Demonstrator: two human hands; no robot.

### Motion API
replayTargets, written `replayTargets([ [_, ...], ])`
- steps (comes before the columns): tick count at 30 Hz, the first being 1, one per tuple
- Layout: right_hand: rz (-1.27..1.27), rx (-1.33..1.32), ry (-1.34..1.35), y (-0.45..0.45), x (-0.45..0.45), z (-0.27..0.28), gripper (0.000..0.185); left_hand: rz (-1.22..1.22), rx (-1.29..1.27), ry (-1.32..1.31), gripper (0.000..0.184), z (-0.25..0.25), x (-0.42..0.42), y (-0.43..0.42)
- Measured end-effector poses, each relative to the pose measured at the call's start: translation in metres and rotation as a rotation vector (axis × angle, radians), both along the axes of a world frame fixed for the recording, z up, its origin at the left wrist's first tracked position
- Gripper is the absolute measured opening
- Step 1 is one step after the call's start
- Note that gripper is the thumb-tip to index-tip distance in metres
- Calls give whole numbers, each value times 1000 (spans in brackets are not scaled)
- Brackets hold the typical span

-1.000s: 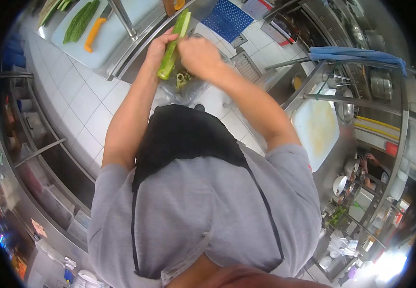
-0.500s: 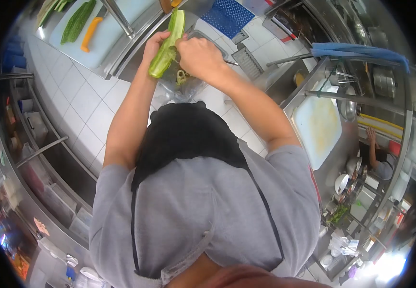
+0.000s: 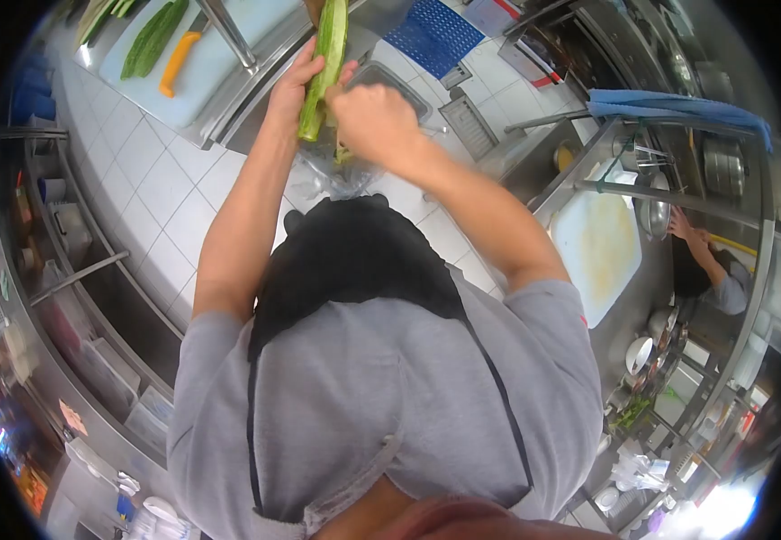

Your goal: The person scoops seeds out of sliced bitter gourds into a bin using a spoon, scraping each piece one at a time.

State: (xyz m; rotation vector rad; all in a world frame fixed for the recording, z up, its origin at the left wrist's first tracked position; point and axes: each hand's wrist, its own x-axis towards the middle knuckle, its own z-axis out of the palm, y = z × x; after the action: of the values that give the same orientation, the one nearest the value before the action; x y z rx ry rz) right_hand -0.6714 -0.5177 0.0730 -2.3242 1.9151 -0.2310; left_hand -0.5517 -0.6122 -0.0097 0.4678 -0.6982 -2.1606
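Note:
My left hand (image 3: 295, 85) is closed around a long green gourd (image 3: 327, 67), held slanted with its pale, lighter green face showing. Against the gourd's right side, my right hand (image 3: 377, 117) is curled in a fist; whatever it grips is hidden by the fingers and blurred. Below both hands hangs a clear plastic bag (image 3: 341, 178) with greenish scraps at its mouth. To the left, a white cutting board (image 3: 134, 40) carries dark green gourds (image 3: 154, 38) and a knife with an orange handle (image 3: 174, 65).
A metal counter edge (image 3: 237, 85) runs beside the board. Ahead on the tiled floor lies a blue mat (image 3: 433, 38). At right, another cutting board (image 3: 595, 243) lies near a rail with a blue cloth (image 3: 678, 101). A co-worker's arm (image 3: 701, 252) reaches in at far right.
The gourd has shifted up and stands more upright. My right hand has moved slightly toward me along it. The co-worker's arm has moved closer to the metal bowl.

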Motion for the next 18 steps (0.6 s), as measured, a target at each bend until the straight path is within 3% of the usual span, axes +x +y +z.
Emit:
replayTargets([
  [6,83,-89,12,29,4,-8,16,114,-93,-17,65,-1,-1,-11],
  [10,-40,-92,-64,44,-13,-22,18,116,-198,63,67,10,-1,-10],
  [14,-259,-86,-227,43,-46,-33,22,-46,-16,343,58,18,5,0],
  [18,-382,-66,-463,47,-61,-35,23,-126,83,405,57,17,5,12],
])
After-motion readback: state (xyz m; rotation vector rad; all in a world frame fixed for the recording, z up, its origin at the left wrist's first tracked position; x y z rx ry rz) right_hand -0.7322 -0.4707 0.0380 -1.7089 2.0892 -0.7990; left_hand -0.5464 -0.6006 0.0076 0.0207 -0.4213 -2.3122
